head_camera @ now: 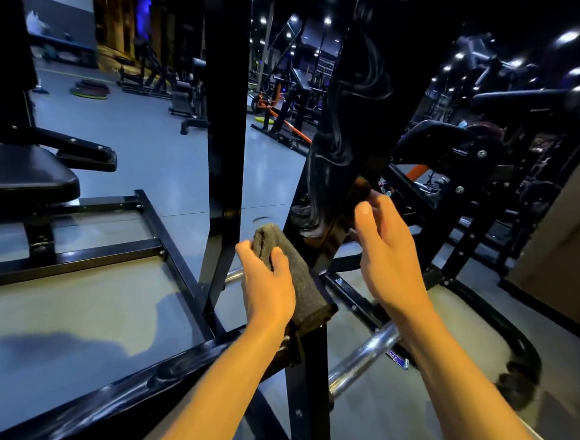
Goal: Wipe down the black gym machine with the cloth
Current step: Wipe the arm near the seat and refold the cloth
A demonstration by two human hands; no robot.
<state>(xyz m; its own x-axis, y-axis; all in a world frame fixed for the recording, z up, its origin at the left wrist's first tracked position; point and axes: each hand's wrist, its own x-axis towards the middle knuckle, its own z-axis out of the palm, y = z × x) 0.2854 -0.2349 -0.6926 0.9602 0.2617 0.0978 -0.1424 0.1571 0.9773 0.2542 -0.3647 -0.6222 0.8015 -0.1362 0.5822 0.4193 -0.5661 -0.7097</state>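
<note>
The black gym machine [343,113] fills the centre, with a glossy slanted beam rising to the upper right and an upright post [230,121] beside it. A folded grey cloth [297,277] lies against the lower end of the slanted beam. My left hand [267,283] grips the cloth, thumb and fingers curled over its upper part. My right hand [385,251] reaches to the right side of the same beam with fingers loosely bent; its fingertips are at the beam's edge and hold nothing I can see.
A chrome bar [363,352] runs under my right forearm. The machine's black floor frame [166,235] and a padded seat [18,177] lie to the left. Other gym machines [481,130] crowd the right and background. A beige box edge [564,235] stands at far right.
</note>
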